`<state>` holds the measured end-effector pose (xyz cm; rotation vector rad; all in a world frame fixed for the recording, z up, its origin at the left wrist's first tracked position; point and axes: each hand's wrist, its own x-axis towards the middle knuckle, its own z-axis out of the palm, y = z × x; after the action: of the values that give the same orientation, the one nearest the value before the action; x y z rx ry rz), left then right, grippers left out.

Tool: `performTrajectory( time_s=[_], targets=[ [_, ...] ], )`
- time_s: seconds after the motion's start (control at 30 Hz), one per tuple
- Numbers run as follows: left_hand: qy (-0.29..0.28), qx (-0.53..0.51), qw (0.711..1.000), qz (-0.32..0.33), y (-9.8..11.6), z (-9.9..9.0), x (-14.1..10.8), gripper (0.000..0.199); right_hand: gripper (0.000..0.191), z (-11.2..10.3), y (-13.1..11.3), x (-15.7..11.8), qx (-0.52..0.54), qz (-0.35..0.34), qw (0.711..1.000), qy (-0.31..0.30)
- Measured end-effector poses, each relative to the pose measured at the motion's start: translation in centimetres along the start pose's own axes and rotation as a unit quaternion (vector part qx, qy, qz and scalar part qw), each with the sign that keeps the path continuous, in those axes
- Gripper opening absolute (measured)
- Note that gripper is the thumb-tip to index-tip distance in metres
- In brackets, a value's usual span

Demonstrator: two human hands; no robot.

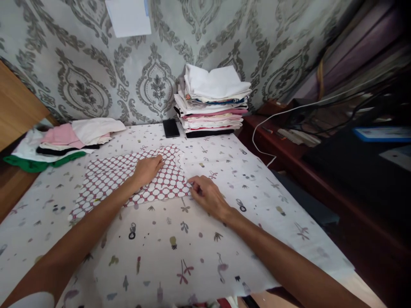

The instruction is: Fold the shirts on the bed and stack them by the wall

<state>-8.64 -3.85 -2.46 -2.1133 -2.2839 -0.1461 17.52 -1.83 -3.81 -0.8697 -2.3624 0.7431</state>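
A white cloth with a red and dark lattice pattern lies spread and partly folded on the bed-like surface covered by a printed white sheet. My left hand rests on the middle of this cloth, closed, its curled fingertips against the fabric and partly hidden. At the cloth's right edge, my right hand is closed in a pinch, with thumb and forefinger at the near right corner. Slight creases run across the cloth beside my left hand.
A tall stack of folded clothes stands by the wall, beside a black phone. To the left sits a looser clothes pile. A dark red desk with a white cable borders the right side.
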Motion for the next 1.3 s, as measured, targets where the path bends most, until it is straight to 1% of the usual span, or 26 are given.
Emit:
performTrajectory(
  time_s=[0.1,0.2,0.27,0.33,0.37,0.43,0.47,0.53,0.57,0.6,0.67,0.77,0.87,0.93,1.0,1.07,1.13,1.2,1.3],
  targets=[
    [0.006,-0.01,1.0,-0.006,-0.1,0.1,0.1,0.03,0.024,0.1,0.1,-0.2,-0.023,-0.023,0.999,-0.002],
    [0.008,-0.049,0.999,-0.018,-0.2,0.2,0.3,0.03,0.025,-0.1,-0.2,-0.3,-0.069,-0.059,0.996,0.003],
    [-0.004,-0.099,0.995,-0.019,-0.5,0.1,0.6,0.032,0.022,-0.2,-0.7,0.2,-0.117,-0.09,0.989,0.029],
    [-0.024,-0.15,0.988,-0.008,-1.1,-0.3,1.0,0.037,0.021,0.0,-1.7,1.6,-0.145,-0.13,0.98,0.039],
    [-0.035,-0.17,0.985,0.0,-1.6,-0.7,1.3,0.04,0.022,0.3,-2.2,2.6,-0.146,-0.152,0.977,0.027],
    [-0.062,-0.195,0.979,0.017,-2.8,-1.5,1.7,0.042,0.026,1.3,-3.3,4.9,-0.137,-0.189,0.972,-0.024],
    [-0.076,-0.206,0.975,0.024,-3.5,-1.9,1.7,0.041,0.028,2.0,-3.8,6.0,-0.138,-0.195,0.97,-0.049],
    [-0.105,-0.223,0.969,0.033,-4.7,-2.6,1.6,0.034,0.031,3.8,-4.2,7.8,-0.151,-0.184,0.968,-0.083],
    [-0.121,-0.229,0.965,0.038,-5.2,-2.8,1.3,0.029,0.032,4.7,-4.2,8.3,-0.161,-0.175,0.967,-0.09],
    [-0.134,-0.234,0.962,0.042,-5.6,-2.8,1.0,0.027,0.033,5.6,-4.0,8.7,-0.17,-0.167,0.967,-0.09],
    [-0.144,-0.234,0.96,0.044,-6.0,-2.6,0.3,0.027,0.038,7.0,-3.3,8.7,-0.181,-0.159,0.968,-0.076],
    [-0.117,-0.216,0.969,0.023,-5.7,-2.0,-0.7,0.028,0.047,8.3,-2.2,8.2,-0.188,-0.156,0.968,-0.055],
    [-0.08,-0.187,0.979,-0.011,-5.3,-1.8,-1.6,0.025,0.053,8.7,-1.4,8.0,-0.198,-0.153,0.967,-0.051],
    [-0.061,-0.167,0.984,-0.033,-5.3,-2.1,-2.6,0.028,0.057,9.0,-1.1,8.1,-0.201,-0.155,0.966,-0.045],
    [-0.036,-0.15,0.987,-0.051,-5.6,-2.6,-4.1,0.033,0.06,9.2,-0.9,8.3,-0.206,-0.159,0.965,-0.039],
    [-0.002,-0.145,0.988,-0.061,-5.9,-2.9,-6.1,0.039,0.062,9.3,-0.8,8.3,-0.213,-0.165,0.962,-0.035],
    [0.019,-0.146,0.988,-0.055,-6.0,-2.7,-8.4,0.046,0.062,9.4,-0.7,8.3,-0.223,-0.173,0.959,-0.033],
    [0.008,-0.136,0.99,-0.045,-5.9,-2.1,-10.8,0.053,0.062,9.5,-0.6,8.2,-0.234,-0.178,0.955,-0.034],
    [-0.034,-0.094,0.994,-0.037,-6.0,-0.7,-13.5,0.061,0.063,9.4,-0.6,8.3,-0.248,-0.18,0.951,-0.041]
  ],
)
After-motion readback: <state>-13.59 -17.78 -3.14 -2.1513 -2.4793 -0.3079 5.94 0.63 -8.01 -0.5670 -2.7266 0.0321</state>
